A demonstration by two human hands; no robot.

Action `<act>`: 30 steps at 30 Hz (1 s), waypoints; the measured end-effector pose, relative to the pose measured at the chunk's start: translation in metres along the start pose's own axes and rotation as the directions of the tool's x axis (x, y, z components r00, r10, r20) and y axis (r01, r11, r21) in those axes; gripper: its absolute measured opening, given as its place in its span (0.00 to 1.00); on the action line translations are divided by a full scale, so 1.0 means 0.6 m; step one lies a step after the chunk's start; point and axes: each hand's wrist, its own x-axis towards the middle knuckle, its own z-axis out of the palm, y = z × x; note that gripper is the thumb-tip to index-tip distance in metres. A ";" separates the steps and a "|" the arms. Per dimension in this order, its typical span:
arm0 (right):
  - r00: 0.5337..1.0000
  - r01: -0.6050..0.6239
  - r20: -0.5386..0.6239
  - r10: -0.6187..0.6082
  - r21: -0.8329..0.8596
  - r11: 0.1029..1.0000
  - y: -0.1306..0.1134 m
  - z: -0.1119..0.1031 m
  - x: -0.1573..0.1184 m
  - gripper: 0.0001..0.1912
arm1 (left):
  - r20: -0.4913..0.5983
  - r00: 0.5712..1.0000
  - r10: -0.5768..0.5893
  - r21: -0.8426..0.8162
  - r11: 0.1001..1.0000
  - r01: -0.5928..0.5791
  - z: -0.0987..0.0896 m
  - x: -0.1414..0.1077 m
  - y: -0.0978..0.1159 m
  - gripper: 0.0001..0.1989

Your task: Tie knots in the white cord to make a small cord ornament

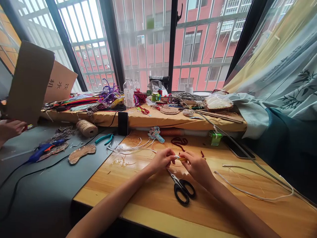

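Above the middle of the wooden table (146,198), my left hand (163,158) pinches the end of a white cord (141,149) that trails off to the left. Close beside it on the right, my right hand (195,162) has its fingers closed on a thin yellowish piece (182,159), whose tip meets the white end between the two hands. Fingers partly cover both pieces. Black-handled scissors (182,190) lie just below the hands. Past the hands are thin orange wire loops and a dark red cord (179,142).
A person's hand (12,130) is at the far left beside cardboard (31,82). A blue glue gun (47,149), twine spool (87,128), teal pliers (104,138) and black phone (123,123) lie left. Loose cords (257,195) and a green box (215,138) are right.
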 end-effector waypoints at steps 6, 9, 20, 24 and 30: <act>0.972 0.212 -0.045 -0.233 -0.274 0.938 0.005 0.006 -0.003 0.11 | 0.004 0.999 0.047 0.171 0.984 -0.047 -0.001 -0.002 -0.003 0.09; 0.970 0.221 -0.032 -0.239 -0.282 0.934 0.005 0.006 -0.003 0.11 | 0.017 0.999 0.030 0.147 0.989 -0.032 -0.001 -0.002 0.000 0.10; 0.993 0.117 -0.015 -0.119 -0.085 0.989 -0.002 -0.003 -0.002 0.11 | 0.039 0.998 0.050 -0.144 0.989 -0.044 -0.007 0.000 0.013 0.18; 0.999 -0.021 0.030 0.016 0.177 0.984 -0.007 -0.011 0.002 0.11 | 0.068 0.995 0.067 -0.149 0.987 -0.057 -0.009 -0.006 0.024 0.17; 0.947 -0.292 0.291 0.137 0.600 0.744 -0.005 -0.024 0.014 0.12 | 0.072 0.995 0.063 -0.121 0.991 -0.054 -0.014 -0.008 0.032 0.15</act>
